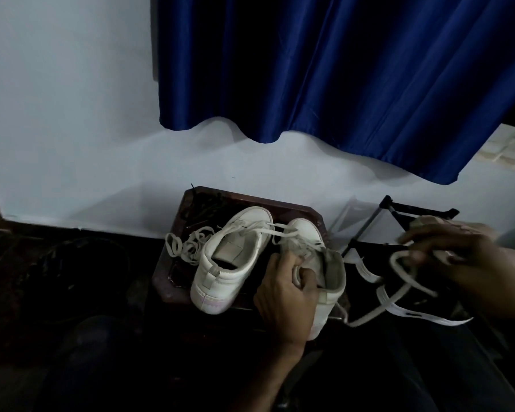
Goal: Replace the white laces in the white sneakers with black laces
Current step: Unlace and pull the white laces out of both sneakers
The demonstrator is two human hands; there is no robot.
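Two white sneakers stand on a dark wooden stool (173, 281). The left sneaker (229, 263) has its eyelets bare, and a loose white lace (188, 245) lies piled beside it. My left hand (286, 295) grips the collar of the right sneaker (327, 281), which still carries lace near the toe. My right hand (455, 257) is off to the right and pinches a white lace (399, 281) that loops down and trails back toward that sneaker. Black laces (204, 203) lie in a heap at the stool's far left corner.
A black shoe with white stripes (405, 310) sits on a dark metal rack (399, 215) under my right hand. A blue curtain (339, 69) hangs over the white wall behind. The floor to the left is dark, with dim cables.
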